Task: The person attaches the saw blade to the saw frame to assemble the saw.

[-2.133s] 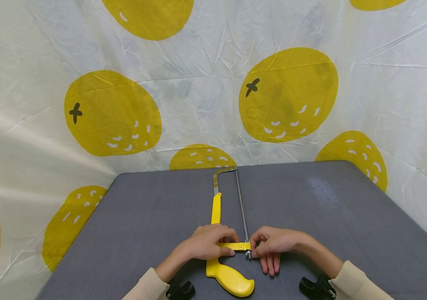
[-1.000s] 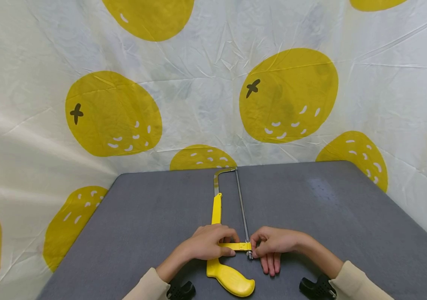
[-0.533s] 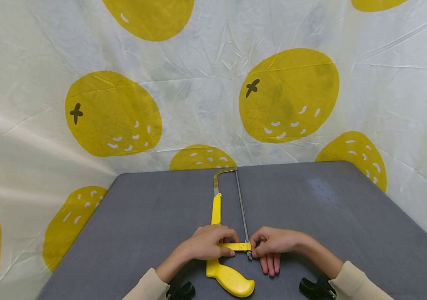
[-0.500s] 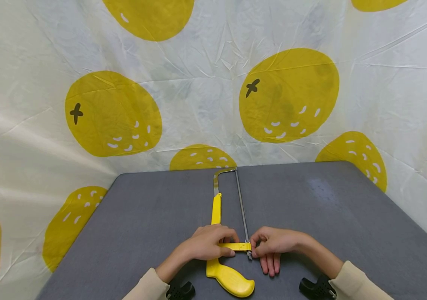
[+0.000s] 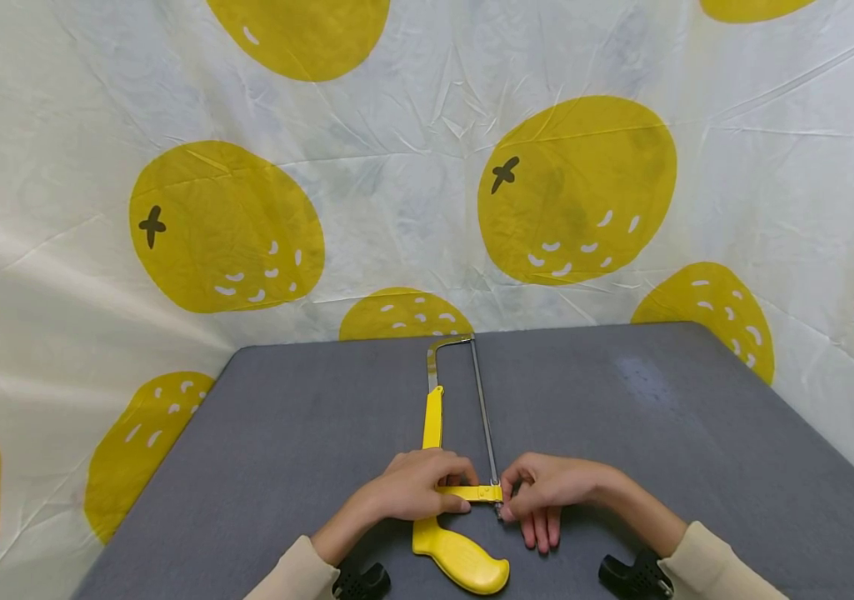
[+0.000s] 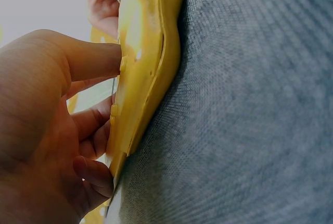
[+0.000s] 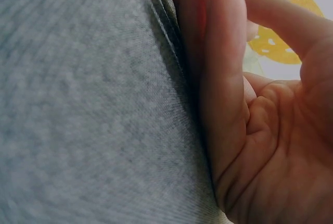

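A hacksaw (image 5: 462, 565) with a yellow handle and frame lies on the grey table, its handle toward me. Its thin blade (image 5: 482, 408) runs along the right side, from the far bent end to the yellow crosspiece (image 5: 481, 493). My left hand (image 5: 419, 487) grips the frame where the crosspiece begins, thumb on the near side. Just beyond the crosspiece, thumb and index finger of my right hand (image 5: 557, 485) pinch the small metal wing nut (image 5: 499, 513), mostly hidden by the thumb. The other right fingers (image 7: 223, 41) extend along the table surface.
The grey cloth-covered table (image 5: 307, 408) reaches back to a white curtain (image 5: 397, 208) printed with yellow fruit. Black wrist straps (image 5: 362, 581) sit below both cuffs, near the table's front.
The wing nut has turned between the right fingers, and the right thumb has shifted left over it. The left hand and the hacksaw have stayed in place.
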Action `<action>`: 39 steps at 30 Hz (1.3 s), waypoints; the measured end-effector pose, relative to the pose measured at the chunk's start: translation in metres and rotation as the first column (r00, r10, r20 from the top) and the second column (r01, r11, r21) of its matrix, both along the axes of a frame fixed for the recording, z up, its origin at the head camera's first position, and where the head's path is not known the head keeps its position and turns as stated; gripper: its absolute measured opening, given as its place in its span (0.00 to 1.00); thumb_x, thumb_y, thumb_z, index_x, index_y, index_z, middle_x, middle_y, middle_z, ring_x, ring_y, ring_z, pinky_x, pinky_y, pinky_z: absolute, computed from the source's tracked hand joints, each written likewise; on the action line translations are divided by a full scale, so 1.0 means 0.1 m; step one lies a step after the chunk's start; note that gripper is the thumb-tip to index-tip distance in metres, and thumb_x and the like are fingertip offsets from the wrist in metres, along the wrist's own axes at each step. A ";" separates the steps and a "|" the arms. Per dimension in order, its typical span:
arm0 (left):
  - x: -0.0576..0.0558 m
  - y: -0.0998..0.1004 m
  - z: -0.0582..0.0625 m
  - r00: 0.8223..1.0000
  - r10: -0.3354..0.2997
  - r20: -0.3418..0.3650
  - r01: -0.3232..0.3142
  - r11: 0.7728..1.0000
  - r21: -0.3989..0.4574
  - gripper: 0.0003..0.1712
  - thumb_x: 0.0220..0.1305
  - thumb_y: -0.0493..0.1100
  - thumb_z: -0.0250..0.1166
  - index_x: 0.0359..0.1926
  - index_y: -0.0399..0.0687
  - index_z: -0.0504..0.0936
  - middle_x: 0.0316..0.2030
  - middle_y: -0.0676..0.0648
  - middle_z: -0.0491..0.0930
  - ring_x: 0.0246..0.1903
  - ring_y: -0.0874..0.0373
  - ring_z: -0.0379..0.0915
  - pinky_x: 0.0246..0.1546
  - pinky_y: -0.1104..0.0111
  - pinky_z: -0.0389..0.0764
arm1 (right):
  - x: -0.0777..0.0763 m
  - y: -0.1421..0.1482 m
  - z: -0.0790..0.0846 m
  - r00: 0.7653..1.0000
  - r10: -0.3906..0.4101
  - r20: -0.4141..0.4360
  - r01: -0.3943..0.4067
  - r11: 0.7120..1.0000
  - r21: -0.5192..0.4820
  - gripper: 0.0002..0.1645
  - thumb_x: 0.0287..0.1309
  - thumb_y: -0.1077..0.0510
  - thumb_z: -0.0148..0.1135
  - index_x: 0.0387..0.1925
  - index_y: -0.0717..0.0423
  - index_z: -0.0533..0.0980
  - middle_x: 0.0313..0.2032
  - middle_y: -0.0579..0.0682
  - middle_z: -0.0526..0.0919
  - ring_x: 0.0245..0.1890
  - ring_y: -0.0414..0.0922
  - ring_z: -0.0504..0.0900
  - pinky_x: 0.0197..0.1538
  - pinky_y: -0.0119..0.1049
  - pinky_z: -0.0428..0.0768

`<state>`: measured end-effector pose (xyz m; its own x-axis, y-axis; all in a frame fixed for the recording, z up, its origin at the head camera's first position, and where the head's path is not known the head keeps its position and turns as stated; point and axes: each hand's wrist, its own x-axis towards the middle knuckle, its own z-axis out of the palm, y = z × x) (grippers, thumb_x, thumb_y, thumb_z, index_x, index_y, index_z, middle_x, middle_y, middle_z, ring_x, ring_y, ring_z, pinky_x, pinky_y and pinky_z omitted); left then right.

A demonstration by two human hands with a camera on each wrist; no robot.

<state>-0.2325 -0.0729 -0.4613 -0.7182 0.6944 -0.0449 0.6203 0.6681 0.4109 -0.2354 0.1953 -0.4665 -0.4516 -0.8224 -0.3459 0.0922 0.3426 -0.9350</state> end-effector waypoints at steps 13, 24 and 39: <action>0.00 0.00 0.01 1.000 0.003 0.011 -0.003 1.000 0.006 0.09 0.67 0.56 0.71 0.46 0.76 0.84 0.31 0.64 0.74 0.29 0.70 0.67 0.29 0.73 0.66 | 0.01 -0.01 0.05 1.000 -0.014 0.015 0.014 1.000 0.007 0.14 0.70 0.55 0.62 0.42 0.64 0.78 0.22 0.49 0.88 0.17 0.37 0.86 0.21 0.31 0.81; 0.00 0.00 0.01 1.000 0.006 0.002 -0.006 1.000 0.002 0.09 0.66 0.56 0.71 0.47 0.76 0.84 0.31 0.64 0.74 0.29 0.70 0.67 0.29 0.73 0.66 | -0.01 0.00 0.02 1.000 -0.012 0.018 0.012 1.000 0.009 0.10 0.69 0.58 0.62 0.42 0.63 0.78 0.23 0.50 0.88 0.18 0.38 0.87 0.22 0.32 0.82; 0.00 0.00 0.02 1.000 0.006 0.003 -0.006 1.000 0.004 0.09 0.66 0.56 0.71 0.47 0.75 0.84 0.32 0.64 0.75 0.30 0.71 0.67 0.30 0.73 0.67 | -0.01 0.00 0.02 1.000 -0.004 0.004 0.004 1.000 0.004 0.07 0.67 0.60 0.60 0.41 0.62 0.78 0.23 0.50 0.88 0.19 0.38 0.87 0.22 0.32 0.83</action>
